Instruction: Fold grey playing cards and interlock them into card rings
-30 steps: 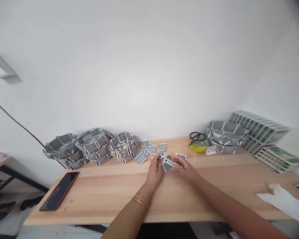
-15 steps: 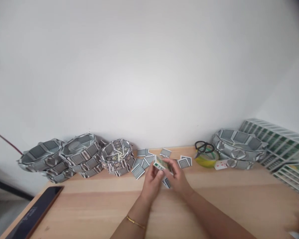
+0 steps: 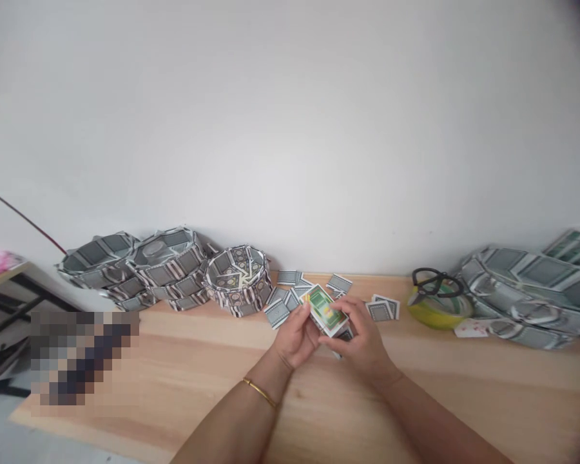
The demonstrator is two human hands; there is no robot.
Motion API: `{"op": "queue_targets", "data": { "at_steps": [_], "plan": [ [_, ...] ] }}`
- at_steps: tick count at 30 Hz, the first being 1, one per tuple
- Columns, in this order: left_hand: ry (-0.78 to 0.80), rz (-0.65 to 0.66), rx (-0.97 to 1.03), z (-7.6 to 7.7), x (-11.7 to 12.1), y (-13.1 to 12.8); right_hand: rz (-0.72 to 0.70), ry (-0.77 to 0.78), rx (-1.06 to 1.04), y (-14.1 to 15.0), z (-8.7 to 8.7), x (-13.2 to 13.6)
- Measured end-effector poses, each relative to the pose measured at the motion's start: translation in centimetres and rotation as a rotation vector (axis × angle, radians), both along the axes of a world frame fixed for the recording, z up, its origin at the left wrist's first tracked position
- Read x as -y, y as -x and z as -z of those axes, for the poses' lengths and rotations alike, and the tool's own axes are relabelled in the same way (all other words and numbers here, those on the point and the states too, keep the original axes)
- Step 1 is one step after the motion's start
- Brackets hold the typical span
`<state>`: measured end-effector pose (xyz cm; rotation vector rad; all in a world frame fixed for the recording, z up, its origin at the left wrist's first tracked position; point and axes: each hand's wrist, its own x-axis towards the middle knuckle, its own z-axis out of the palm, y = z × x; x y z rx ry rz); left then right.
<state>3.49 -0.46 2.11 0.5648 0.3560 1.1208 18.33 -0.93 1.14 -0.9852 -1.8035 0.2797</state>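
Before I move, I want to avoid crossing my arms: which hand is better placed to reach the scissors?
Right, I'd say: the right hand is nearer the scissors on the yellow tape roll, to its right; the left hand is farther off.

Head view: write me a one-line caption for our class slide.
Two hands hold a green-and-white card box above a wooden table.

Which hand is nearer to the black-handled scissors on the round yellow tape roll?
Right. The right hand is left of the scissors, at the right side of the green-and-white rectangular pack; the left hand is farther left, at the pack's left side.
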Motion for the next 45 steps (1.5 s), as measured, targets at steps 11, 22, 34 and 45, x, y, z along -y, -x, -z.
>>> {"op": "queue_targets", "data": {
  "at_steps": [11, 22, 34, 45],
  "plan": [
    [0.088, 0.104, 0.000, 0.4, 0.0, 0.7, -0.064, -0.051, 0.112, -0.6, -1.5, 0.8],
    [0.128, 0.148, 0.101, -0.1, -0.1, 1.2, 0.262, 0.148, 0.703, -18.5, -4.4, -6.2],
    [0.147, 0.075, 0.165, -0.6, -0.3, 1.2, 0.466, 0.079, 0.948, -17.0, -5.8, -0.8],
    [0.230, 0.125, 0.165, -0.5, -0.2, 1.3, 0.360, 0.329, 0.854, -12.4, 0.8, 9.4]
  ]
}}
